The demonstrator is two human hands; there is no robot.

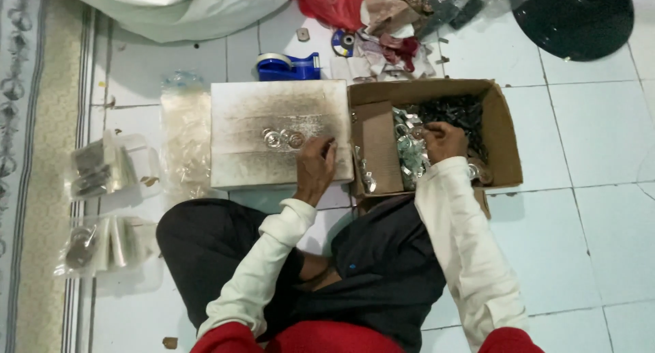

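Cream sleeves reach forward from the bottom edge over dark-trousered knees. Left hand (315,167) rests palm down on the white board (280,131), fingers curled at its near edge; whether it pinches anything cannot be told. Three metal rings (282,138) lie on the board just beyond that hand. Right of the board, the right hand (442,140) dips into the cardboard box (503,131), fingers bent among shiny metal pieces (409,148) and dark parts; its grip is hidden.
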